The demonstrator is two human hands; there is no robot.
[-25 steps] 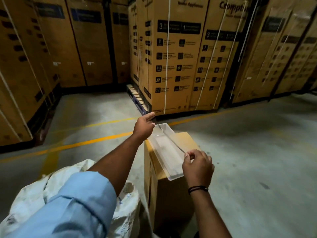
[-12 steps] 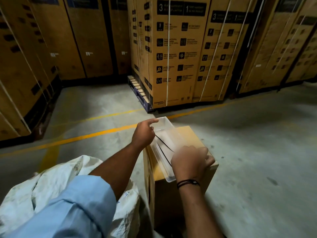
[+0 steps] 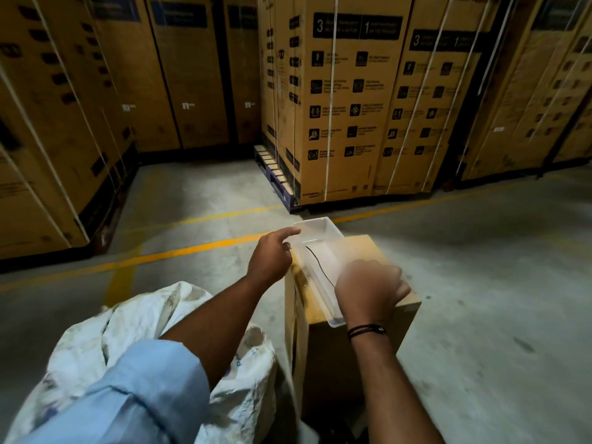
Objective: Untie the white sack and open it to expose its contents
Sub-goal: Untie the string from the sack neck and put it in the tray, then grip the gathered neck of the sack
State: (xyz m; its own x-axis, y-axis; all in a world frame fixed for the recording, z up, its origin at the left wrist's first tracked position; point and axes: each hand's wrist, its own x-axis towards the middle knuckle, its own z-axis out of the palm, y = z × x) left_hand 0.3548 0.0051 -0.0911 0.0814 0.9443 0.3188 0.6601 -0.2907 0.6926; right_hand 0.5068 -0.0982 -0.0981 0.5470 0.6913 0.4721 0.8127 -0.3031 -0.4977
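Observation:
The white sack (image 3: 141, 318) slumps on the floor at the lower left, crumpled and stained, partly hidden behind my left sleeve; its mouth and contents are not visible. Neither hand touches it. My left hand (image 3: 272, 257) grips the left rim of a clear plastic tray (image 3: 315, 224) with its index finger stretched out. The tray lies on a cardboard box (image 3: 355, 354). A thin dark string (image 3: 315, 262) lies in the tray and runs under my right hand (image 3: 368, 291). That hand is blurred, fingers curled, over the tray's near end.
Tall strapped cartons (image 3: 349, 100) on a blue pallet (image 3: 278, 177) stand ahead, and more carton stacks (image 3: 48, 123) line the left and back. Yellow floor lines (image 3: 160, 256) cross the concrete. Open floor (image 3: 496, 283) lies to the right of the box.
My right hand moved from the tray's right edge to over its near end and curled. A dark string now lies in the tray. The view tilted down; my left hand stayed on the rim.

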